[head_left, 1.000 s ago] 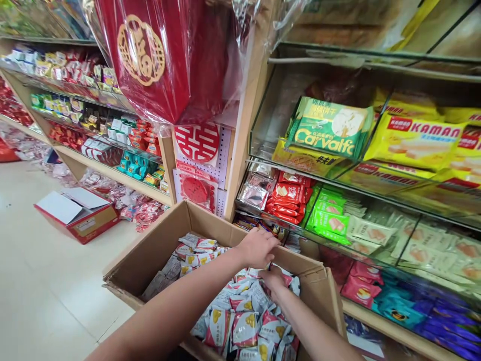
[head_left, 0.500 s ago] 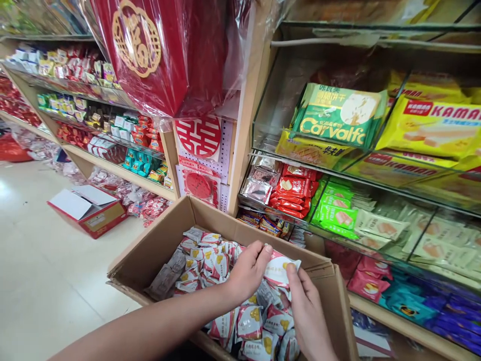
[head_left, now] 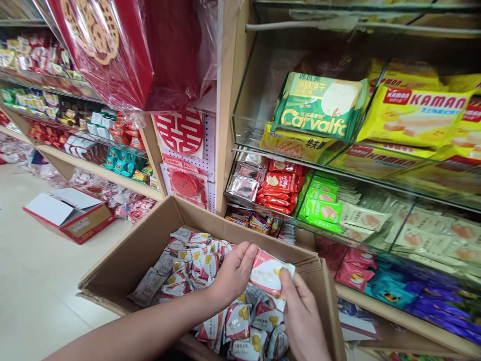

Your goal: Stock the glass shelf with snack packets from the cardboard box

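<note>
Between my two hands I hold a small pink-and-white snack packet [head_left: 267,273] over the open cardboard box [head_left: 112,265]. My left hand [head_left: 236,268] pinches its left end, thumb on top. My right hand [head_left: 302,306] grips the other end, with the thumb near the yellow picture on the wrapper. Below, the box holds many similar wrapped packets [head_left: 238,321], loosely piled, some showing a grey-white back. My forearms hide part of the pile and of the near box wall.
Glass shelves with green biscuit packs [head_left: 319,105] and yellow wafer packs [head_left: 413,115] rise close behind the box. A red gift bag [head_left: 112,55] in plastic hangs at upper left. On the floor lies a red-and-white carton [head_left: 71,213]; bagged sweets [head_left: 131,205] line the shelf foot.
The view has shifted slightly, so shelves and box appear further left. Both hands still hold the packet, which now shows more of its flat face between them.
</note>
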### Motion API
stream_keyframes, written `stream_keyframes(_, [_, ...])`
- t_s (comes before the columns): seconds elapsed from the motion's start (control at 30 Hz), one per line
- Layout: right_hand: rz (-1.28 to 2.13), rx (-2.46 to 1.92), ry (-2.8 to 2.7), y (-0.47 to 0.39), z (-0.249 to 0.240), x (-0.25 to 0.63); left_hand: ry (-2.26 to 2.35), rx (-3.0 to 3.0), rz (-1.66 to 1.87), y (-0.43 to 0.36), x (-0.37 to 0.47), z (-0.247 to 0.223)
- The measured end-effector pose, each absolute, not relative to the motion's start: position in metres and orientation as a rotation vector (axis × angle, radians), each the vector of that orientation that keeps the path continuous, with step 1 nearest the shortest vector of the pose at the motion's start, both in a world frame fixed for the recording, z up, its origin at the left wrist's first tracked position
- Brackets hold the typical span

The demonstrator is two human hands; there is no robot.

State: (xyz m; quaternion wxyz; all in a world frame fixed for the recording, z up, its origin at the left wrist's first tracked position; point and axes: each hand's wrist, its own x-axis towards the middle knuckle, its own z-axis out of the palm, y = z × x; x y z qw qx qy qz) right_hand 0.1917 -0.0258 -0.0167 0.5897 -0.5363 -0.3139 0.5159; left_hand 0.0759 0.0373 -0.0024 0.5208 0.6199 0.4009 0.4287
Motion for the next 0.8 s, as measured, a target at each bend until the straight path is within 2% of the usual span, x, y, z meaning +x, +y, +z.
stream_keyframes(0.1, [1.29, -1.269, -0.55, -0.037, -0.009, 0.226, 0.887, 1.943, 0.862, 0.046, 0.069, 0.012])
stream_keyframes(0.2, [1.076, -1.364, -0.218, -0.041, -0.002, 0.275, 0.88, 2.588, 0.717, 0.072, 0.064, 0.021])
stream_keyframes(0.27, [0.964, -1.406, -0.139, -0.038, -0.006, 0.312, 1.054, 2.818, 0.618, 0.093, 0.064, 0.019])
stream_keyframes(0.4, [0.981, -1.442, -0.193, -0.021, -0.041, 0.371, 1.356, 2.968, 0.392, 0.12, 0.071, -0.001])
stream_keyframes(0.5, [0.967, -1.603, -0.41, 0.003, -0.071, 0.389, 1.406, 3.029, 0.423, 0.121, 0.074, -0.013])
stream_keyframes(0.8, [0.459, -2.068, -1.017, 0.129, -0.123, 0.409, 1.453, 3.043, 0.494, 0.122, 0.077, -0.022])
